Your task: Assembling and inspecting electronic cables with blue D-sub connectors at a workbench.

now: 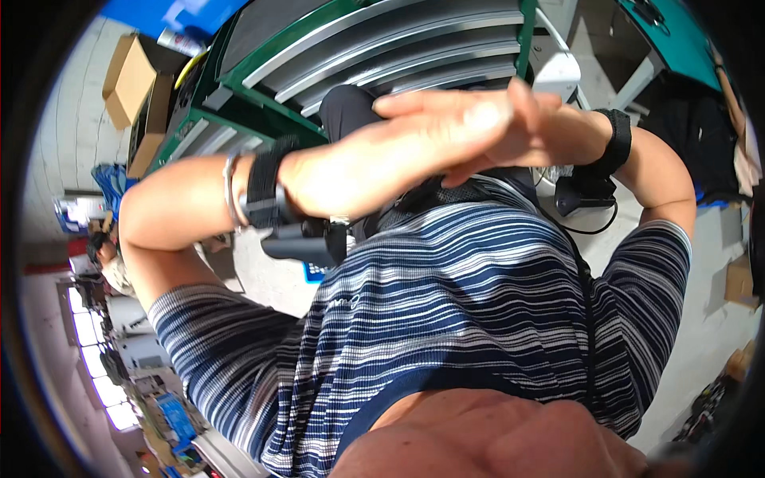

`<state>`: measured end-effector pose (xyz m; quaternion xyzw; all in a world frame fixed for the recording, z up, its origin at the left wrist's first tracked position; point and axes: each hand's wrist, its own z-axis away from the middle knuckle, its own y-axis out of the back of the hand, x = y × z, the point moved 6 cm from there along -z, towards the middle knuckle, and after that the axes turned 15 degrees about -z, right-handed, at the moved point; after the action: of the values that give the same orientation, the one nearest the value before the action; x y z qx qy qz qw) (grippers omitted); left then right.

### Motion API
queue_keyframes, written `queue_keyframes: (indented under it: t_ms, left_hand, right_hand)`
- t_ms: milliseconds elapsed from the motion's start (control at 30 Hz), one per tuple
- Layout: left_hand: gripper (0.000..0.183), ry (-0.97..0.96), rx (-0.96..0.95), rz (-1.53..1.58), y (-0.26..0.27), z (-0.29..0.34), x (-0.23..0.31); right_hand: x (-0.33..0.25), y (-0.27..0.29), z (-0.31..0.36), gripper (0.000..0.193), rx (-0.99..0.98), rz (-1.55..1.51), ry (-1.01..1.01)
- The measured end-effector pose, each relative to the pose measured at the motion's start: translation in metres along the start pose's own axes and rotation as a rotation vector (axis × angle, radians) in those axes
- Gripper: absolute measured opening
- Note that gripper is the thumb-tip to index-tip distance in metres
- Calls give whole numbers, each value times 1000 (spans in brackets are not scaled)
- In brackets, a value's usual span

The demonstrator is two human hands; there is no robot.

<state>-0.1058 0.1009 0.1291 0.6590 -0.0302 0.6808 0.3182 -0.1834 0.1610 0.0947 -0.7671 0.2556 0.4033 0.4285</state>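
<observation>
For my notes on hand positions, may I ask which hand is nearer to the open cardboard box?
Left. The left hand is apart from the open cardboard box, to its right and lower in the picture; the right hand is farther right.

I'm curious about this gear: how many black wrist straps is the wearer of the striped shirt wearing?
2: one strap on the left wrist, another strap on the right. Both wrists show, so none seems hidden.

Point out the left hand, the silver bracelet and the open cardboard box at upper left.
Left hand (378, 157): head view, on its broad middle.
Silver bracelet (229, 190): head view, on its curved band.
Open cardboard box (135, 86): head view, on its lit flap.
</observation>
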Motion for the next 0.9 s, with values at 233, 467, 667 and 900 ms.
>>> queue_keyframes:
  t_ms: [233,467,667,900]
  left_hand:
    - [75,-478,116,-1601,4,-45,3]
    - [31,-530,-100,-2124,51,-76,-3]
    - [11,-509,-429,-2117,90,-93,-37]
    - [17,-172,-383,-1955,162,-119,-66]
  right_hand:
    - [-26,15,67,63,-19,1512,328]
    - [9,208,279,22,1623,1454,165]
    - [211,388,435,30,1362,1499,-983]
    - [337,434,422,49,1401,974,-1205]
